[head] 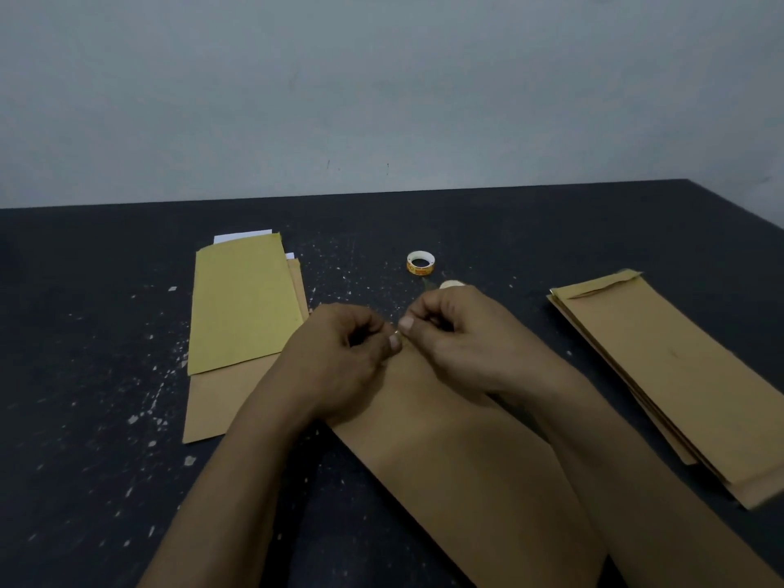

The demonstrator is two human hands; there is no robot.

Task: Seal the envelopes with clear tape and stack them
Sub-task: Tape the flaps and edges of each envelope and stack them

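Note:
A long brown envelope point(445, 460) lies slanted on the dark table in front of me, its far end under my hands. My left hand point(343, 354) and my right hand point(458, 337) meet over that end with their fingers curled. Thumb and fingertips of both pinch a small piece of clear tape point(396, 332), which barely shows as a glint between them. Just behind my hands stands the small roll of clear tape point(420, 263) with an orange and white core. A pale round thing point(450, 284) peeks out behind my right hand.
At the left a yellow envelope point(242, 303) lies over a brown envelope point(216, 401), with white paper point(242, 237) showing at the top. A pile of brown envelopes point(662, 375) lies at the right. The dark table point(85, 375) is speckled with white flecks; a pale wall stands behind.

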